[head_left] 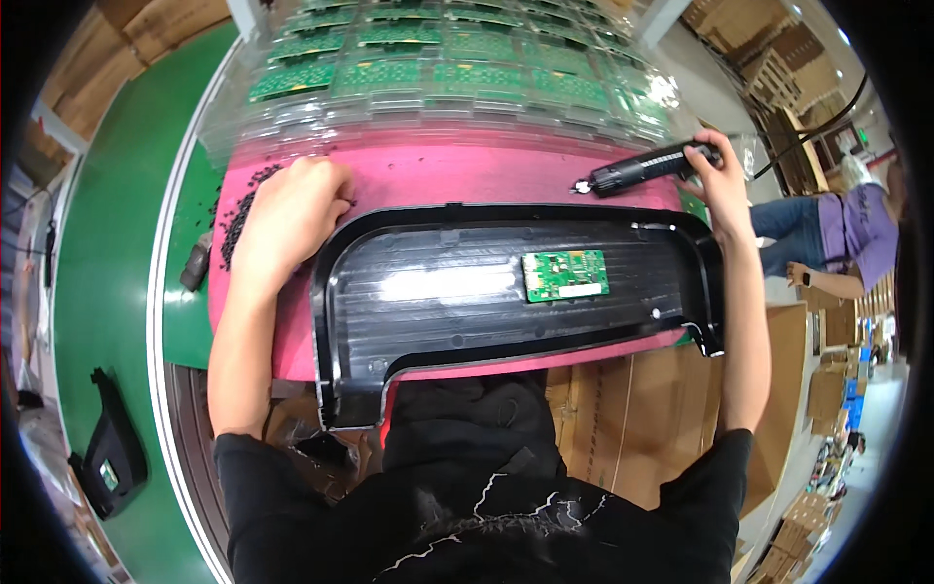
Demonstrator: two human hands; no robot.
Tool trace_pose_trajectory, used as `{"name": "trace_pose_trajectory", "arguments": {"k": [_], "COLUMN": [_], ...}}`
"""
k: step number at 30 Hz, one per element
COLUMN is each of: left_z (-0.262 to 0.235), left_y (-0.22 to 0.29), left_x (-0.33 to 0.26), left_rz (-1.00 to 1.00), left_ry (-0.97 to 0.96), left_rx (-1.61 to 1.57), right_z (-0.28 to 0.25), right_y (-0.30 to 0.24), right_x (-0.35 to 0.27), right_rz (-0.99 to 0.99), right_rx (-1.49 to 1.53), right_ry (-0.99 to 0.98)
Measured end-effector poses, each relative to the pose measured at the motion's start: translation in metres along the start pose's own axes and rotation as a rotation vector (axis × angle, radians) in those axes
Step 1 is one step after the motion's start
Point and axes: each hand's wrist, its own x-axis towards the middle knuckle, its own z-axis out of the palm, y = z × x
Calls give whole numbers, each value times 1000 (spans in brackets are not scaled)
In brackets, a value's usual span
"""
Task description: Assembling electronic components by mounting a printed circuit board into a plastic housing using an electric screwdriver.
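Left hand (300,204) curled, contents unclear, right hand (718,180) holding screwdriver (637,172), black shell (477,302) between them

We have a long black plastic cover (443,316) lying hollow side up, a green circuit board (566,268) flat inside it, right of centre. Beyond its far edge our black screwdriver (637,173) points left; small black screws (234,230) lie scattered to the cover's left.

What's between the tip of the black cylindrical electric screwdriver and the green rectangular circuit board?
Head view: a strip of pink mat, then the shallow black plastic shell, its far rim and some ribbed inner floor.
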Motion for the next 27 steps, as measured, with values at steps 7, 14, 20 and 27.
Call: {"name": "trace_pose_trajectory", "arguments": {"k": [7,14,20,27], "left_z": [-6,-10,-16,-11], "left_y": [-3,15,82,136], "left_x": [-1,5,5,17], "left_rz": [38,33,427,775], "left_ry": [76,219,234,38], "left_rx": [-178,-353,-493,-561], "right_z": [92,81,59,44], "right_y": [-54,-74,-117,-131], "right_x": [-48,-71,-124,-158], "right_rz": [-392,-333,-458,-767], "right_rx": [644,1142,1297,1190], "right_ry": [83,-78,-158,-335]}}
